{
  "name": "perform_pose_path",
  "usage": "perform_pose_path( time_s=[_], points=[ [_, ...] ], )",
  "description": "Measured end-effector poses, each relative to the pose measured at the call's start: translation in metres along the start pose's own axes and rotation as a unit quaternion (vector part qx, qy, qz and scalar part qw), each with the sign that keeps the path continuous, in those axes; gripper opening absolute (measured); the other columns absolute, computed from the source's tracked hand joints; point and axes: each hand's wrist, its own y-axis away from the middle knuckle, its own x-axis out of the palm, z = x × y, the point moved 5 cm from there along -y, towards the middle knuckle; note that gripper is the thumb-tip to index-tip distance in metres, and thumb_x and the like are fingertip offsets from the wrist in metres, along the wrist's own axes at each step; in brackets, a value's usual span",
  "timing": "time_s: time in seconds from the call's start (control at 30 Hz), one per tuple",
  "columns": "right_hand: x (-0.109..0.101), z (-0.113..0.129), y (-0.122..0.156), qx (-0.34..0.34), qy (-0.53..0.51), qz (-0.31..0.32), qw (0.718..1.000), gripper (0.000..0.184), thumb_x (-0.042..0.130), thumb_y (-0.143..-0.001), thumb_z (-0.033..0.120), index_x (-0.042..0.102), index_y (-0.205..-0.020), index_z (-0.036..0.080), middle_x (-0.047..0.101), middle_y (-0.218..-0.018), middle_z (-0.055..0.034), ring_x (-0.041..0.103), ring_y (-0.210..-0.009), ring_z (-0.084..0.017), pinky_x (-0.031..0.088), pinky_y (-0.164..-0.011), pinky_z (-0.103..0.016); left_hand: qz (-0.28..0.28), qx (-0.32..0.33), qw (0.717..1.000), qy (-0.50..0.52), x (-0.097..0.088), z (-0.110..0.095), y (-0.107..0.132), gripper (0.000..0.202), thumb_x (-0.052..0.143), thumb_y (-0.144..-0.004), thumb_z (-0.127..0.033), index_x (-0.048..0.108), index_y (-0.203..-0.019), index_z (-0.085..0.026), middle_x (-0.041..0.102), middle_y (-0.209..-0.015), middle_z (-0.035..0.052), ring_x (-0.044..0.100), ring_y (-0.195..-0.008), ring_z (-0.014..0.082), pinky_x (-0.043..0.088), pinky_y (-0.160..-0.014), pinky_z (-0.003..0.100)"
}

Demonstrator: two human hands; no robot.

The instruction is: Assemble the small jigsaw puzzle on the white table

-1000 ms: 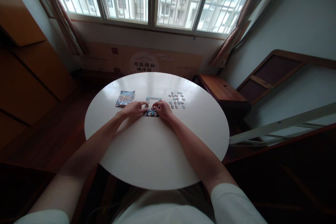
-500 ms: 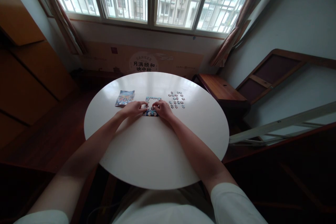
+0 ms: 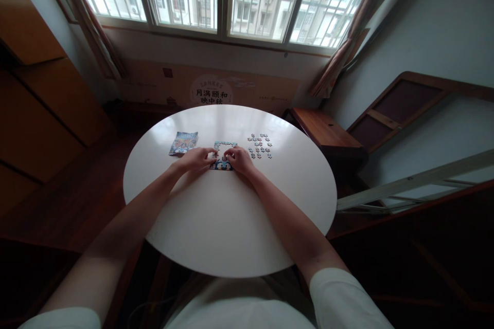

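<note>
Fingers (image 3: 210, 152) of left hand (image 3: 195, 159) and right hand (image 3: 241, 160) rest on the puzzle (image 3: 223, 166) between them; grasp indeterminate; loose pieces (image 3: 260, 146) nearer right hand.

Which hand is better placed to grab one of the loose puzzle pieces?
Likely right. The right hand rests on the puzzle beside the loose pieces; the left hand is across it.
</note>
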Motion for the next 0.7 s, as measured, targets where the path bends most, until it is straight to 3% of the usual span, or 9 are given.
perform_pose_path(
  time_s=[0.7],
  points=[
    [-0.0016,0.0017,0.0005,-0.002,0.004,0.003,1.000,0.025,0.055,-0.087,0.021,0.077,-0.098,0.023,0.067,-0.095,-0.0052,0.062,-0.087,-0.018,0.044,-0.087,-0.029,0.002,0.005,1.000,0.008,0.0013,0.0009,-0.0004,0.053,0.052,-0.086,-0.052,0.064,-0.129,-0.023,0.064,-0.067,-0.0003,0.056,-0.061,0.0157,0.030,-0.057,0.024]
  ],
)
